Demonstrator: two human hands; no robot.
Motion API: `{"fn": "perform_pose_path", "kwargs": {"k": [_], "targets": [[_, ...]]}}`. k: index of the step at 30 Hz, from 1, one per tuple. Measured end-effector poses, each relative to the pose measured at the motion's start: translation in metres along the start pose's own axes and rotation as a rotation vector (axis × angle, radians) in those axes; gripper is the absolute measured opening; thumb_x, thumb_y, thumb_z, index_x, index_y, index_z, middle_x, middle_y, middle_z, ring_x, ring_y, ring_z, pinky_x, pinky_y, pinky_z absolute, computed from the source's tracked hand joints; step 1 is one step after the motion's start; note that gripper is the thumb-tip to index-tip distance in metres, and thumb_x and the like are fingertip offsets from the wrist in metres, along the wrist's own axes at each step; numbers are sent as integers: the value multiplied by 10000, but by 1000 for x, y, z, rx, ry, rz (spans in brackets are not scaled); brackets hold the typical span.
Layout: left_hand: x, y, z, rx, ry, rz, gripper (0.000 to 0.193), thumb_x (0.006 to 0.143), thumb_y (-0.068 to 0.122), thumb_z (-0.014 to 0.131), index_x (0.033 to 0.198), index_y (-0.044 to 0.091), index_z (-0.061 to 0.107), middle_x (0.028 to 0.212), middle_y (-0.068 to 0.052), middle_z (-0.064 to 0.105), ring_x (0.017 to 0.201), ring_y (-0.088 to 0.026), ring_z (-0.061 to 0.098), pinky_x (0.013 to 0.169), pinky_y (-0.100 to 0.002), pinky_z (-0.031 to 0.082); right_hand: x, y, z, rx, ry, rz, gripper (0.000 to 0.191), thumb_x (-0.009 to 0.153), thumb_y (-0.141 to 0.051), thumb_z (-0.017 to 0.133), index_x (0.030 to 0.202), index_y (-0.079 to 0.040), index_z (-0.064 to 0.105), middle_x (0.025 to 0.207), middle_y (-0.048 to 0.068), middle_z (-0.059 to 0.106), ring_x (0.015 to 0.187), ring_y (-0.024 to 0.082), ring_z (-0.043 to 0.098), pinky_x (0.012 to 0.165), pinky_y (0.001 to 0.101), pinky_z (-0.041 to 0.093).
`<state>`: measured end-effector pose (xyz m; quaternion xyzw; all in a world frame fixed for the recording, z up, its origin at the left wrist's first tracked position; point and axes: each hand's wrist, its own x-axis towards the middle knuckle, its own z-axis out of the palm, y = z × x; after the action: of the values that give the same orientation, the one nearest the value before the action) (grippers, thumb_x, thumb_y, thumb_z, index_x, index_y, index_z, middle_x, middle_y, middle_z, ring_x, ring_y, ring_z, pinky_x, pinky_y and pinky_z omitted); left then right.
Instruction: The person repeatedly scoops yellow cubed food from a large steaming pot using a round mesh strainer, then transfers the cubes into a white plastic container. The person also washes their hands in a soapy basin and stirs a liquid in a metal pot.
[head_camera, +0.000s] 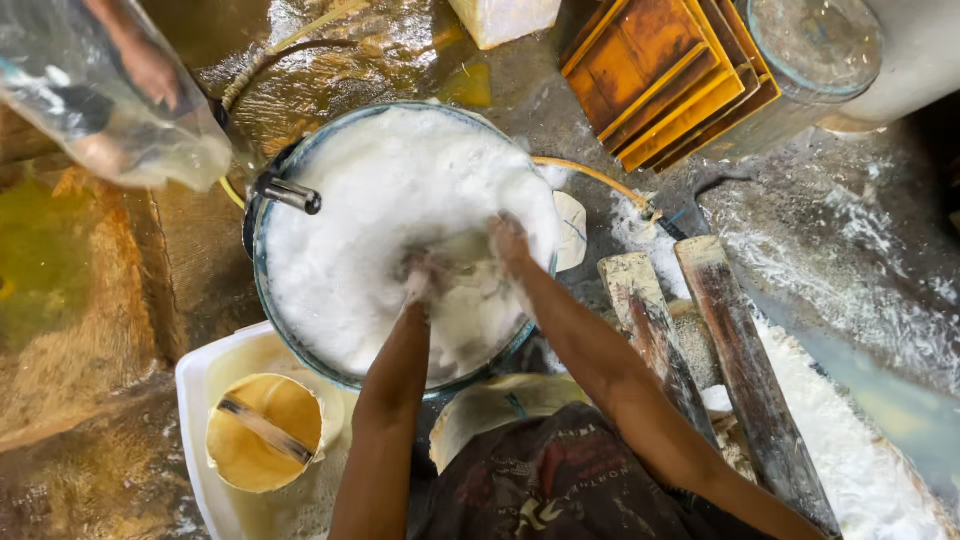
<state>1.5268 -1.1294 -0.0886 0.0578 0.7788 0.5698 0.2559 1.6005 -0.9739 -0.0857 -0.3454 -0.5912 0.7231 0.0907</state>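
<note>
Both hands, the left hand (425, 278) and right hand (510, 243), are deep in white foam in the big round tub (262, 262) mid-frame (fingers hidden, grip can't be told). Foam could slop over the rim if stirred hard.

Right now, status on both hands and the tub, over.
Both hands in the tub, left hand and right hand sunk in white foam; grip hidden. Metal pipe pokes over the left rim. Yellow scoop in the white basin alongside.
</note>
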Motion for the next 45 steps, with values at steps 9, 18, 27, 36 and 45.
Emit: {"fn": "perform_pose_path", "kwargs": {"k": [9,18,27,36,45], "targets": [[34,91,176,-152,-121,322,409,1039,438,554,1159,49,582,975,-83,595,875,-196,594,744,-349,540,-17,-101,-69,920,-41,-63,403,985,-428,565,1060,-41,650,993,133,679,906,260,659,827,375,583],[-112,144,440,137,-776,95,452,1003,299,602,1283,-55,579,914,-115,624,781,-221,589,616,-409,504,34,-113,-374,527,566,-569,376,1087,-446,521,1117,-92,645,1035,110,638,932,228,616,814,368,534],[-91,102,572,63,-505,40,586,948,290,609,1422,4,418,1223,-151,541,1039,-267,541,810,-419,490,-16,3,-429,-881,637,381,580,1084,-594,380,1386,-126,542,1328,86,614,993,283,619,835,430,573],[83,96,609,637,-811,46,624,981,348,550,1506,65,364,1375,-150,503,1132,-295,552,869,-433,519,23,-17,-431,-522,384,-423,581,1061,-546,385,1435,-130,543,1463,139,599,1041,375,638,871,517,553],[163,251,732,851,-1536,547,665,1015,407,491,1590,127,310,1526,-148,465,1226,-323,562,929,-446,548,205,-94,-597,-500,491,-187,669,1017,-585,418,1376,-48,589,1403,212,631,1183,405,631,980,560,527]]}}
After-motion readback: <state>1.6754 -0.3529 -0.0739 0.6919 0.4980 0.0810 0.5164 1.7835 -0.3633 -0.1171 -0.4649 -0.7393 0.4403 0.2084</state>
